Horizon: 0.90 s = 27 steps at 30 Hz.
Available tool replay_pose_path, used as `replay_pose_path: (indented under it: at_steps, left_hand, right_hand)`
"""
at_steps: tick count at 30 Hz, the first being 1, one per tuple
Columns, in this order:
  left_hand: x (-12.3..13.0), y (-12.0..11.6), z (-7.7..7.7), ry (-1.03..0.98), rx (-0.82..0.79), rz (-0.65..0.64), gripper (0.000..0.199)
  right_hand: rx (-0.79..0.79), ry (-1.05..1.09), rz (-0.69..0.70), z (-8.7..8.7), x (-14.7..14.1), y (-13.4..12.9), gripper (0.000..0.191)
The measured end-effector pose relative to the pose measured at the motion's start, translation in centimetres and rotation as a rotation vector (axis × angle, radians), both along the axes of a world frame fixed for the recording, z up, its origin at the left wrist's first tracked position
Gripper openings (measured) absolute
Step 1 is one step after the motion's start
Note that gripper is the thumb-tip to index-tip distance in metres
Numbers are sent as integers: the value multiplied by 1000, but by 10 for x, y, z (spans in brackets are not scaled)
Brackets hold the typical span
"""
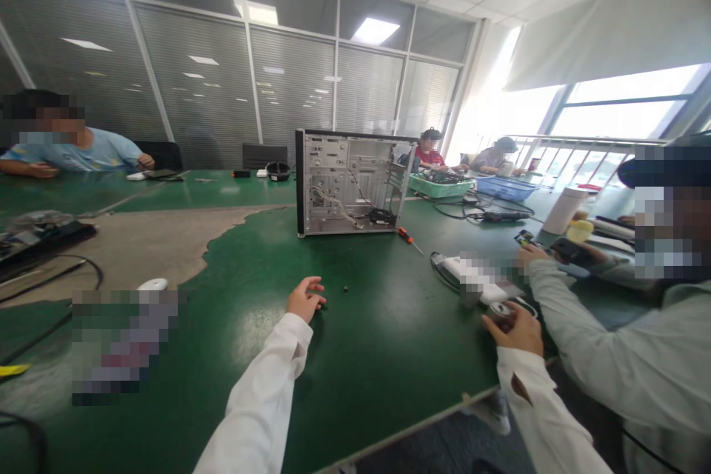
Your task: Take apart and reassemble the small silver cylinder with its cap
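Resting on the green table (pixel 355 355), the left hand (pixel 304 299) lies loosely curled with nothing in it, a small dark screw (pixel 345 288) just beside its fingertips. The right hand (pixel 514 329) is closed around a small round metal part (pixel 501 310) near the table's edge. Beyond them stands an open computer case (pixel 351 184), side panel off, loose cables showing inside, with an orange-handled screwdriver (pixel 408 238) lying near its corner. Judging by this, the case is opened and partly stripped; the screwdriver lies unused.
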<state>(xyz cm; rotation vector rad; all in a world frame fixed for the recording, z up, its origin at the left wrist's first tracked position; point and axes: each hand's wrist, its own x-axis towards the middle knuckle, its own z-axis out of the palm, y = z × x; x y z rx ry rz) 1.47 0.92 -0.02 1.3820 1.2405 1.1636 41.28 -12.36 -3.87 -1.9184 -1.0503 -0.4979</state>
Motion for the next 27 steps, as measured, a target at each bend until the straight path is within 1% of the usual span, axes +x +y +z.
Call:
replay_pose_path:
  at_steps: [2, 3, 5, 6, 8, 10, 11, 12, 15, 16, 19, 21, 23, 25, 27]
  left_hand:
    - [0, -1, 0, -8, 5, 3, 39]
    - [-1, -1, 0, -12, 7, 5, 39]
    - [-1, -1, 0, -11, 8, 8, 39]
    - [-1, -1, 0, -7, 7, 8, 39]
    - [-1, -1, 0, 3, 4, 7, 38]
    - [-1, -2, 0, 6, 3, 5, 38]
    - [-1, -2, 0, 4, 3, 5, 38]
    - [-1, -2, 0, -1, 3, 5, 38]
    - [-1, -2, 1, -14, -1, 6, 37]
    - [-2, -2, 0, -17, -2, 10, 37]
    - [-2, -1, -1, -18, -2, 18, 39]
    - [-2, 0, -1, -13, 0, 12, 39]
    - [-2, 1, -1, -4, 1, 7, 39]
    - [-2, 1, -1, 1, 1, 3, 39]
    - [-2, 1, 0, 3, -1, 2, 39]
  right_hand:
    - [85, 18, -2, 3, -3, -1, 50]
    - [125, 8, 25, 4, -8, 0, 48]
    - [157, -40, 138, 5, -23, 1, 42]
    - [133, -65, 228, 5, -34, 3, 39]
    - [3, -109, 446, 6, -63, 7, 34]
    - [-189, -166, 671, 10, -99, 14, 35]
    - [-282, -207, 763, 14, -118, 18, 38]
    - [-348, -243, 819, 18, -138, 23, 40]
    - [-441, -309, 899, 32, -190, 46, 47]
    - [-451, -325, 899, 36, -204, 56, 48]
    - [-431, -369, 889, 39, -230, 88, 45]
    - [-406, -388, 914, 37, -237, 105, 38]
    - [-387, -401, 952, 33, -238, 114, 31]
    - [-363, -409, 978, 30, -234, 115, 28]
    - [-338, -409, 1002, 29, -226, 106, 27]
